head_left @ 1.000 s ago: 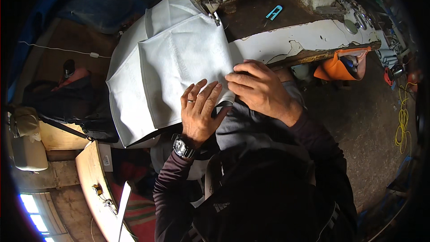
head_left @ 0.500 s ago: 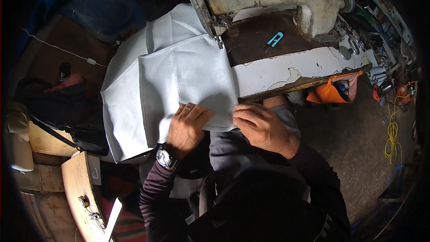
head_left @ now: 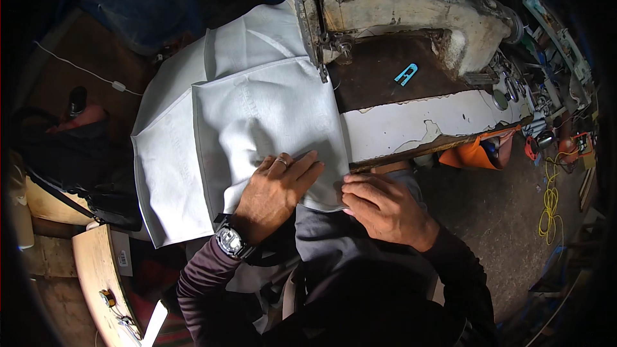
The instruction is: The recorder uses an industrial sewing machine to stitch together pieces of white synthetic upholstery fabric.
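The white cloth [head_left: 270, 112] lies spread in seamed panels left of the surface [head_left: 411, 119], its far right part under the foot [head_left: 323, 74] of the sewing machine [head_left: 398, 6] and its near edge over the person's lap [head_left: 340, 234]. The lap probably takes some of its weight, so that it does not drag on the stitched side. Whether the needle is down in it is too small to tell.

The left hand [head_left: 273, 193] rests on the near part of the cloth, fingers stretched out and clenched on nothing; it seems to press the panel flat and steady, though a soft ridge stands up just beyond it. The right hand [head_left: 389, 212] grasps the near right corner between thumb and fingertips, seemingly to keep that edge straight and in line with the foot.

On the dark part of the surface, under the machine's arm, lie blue snips [head_left: 405, 74], apart from the cloth but well within reach, presumably for thread. An orange pouch [head_left: 472, 154] hangs at the surface's near edge, right of the right hand, likely to keep small items handy without crowding the top. Farther right, a yellow cord [head_left: 551, 209] hangs in loops. On the left are a black bag [head_left: 96, 167] and, nearer, a pale board [head_left: 96, 270].
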Demonstrator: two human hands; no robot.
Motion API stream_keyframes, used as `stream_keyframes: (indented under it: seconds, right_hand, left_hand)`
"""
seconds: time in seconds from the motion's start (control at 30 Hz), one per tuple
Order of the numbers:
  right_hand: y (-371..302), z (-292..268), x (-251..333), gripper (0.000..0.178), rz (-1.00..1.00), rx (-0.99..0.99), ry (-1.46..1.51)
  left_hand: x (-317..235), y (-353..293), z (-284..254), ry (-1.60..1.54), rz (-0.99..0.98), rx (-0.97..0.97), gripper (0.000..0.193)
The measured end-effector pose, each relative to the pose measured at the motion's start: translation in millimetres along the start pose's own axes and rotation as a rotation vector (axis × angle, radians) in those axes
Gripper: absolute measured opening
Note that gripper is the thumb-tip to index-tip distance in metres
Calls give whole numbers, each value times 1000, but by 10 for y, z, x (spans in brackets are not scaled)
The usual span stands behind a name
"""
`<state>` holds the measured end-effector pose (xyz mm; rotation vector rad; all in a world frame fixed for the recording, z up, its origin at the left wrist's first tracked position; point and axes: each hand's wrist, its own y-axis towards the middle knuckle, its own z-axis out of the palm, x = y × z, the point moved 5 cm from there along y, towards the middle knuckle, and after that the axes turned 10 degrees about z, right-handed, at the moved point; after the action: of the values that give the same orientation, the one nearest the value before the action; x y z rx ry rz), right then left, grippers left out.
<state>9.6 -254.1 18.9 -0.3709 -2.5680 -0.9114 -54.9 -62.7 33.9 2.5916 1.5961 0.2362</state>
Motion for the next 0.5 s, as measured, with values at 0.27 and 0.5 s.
stream_keyframes:
  seconds: [0.27, 0.5]
  right_hand:
    - [51, 36, -81, 27, 24, 20, 59]
    - [120, 31, -166, 22, 6, 15, 17]
  left_hand:
    - [78, 37, -9, -16, 25, 58, 52]
    - [142, 103, 12, -11, 3, 61, 57]
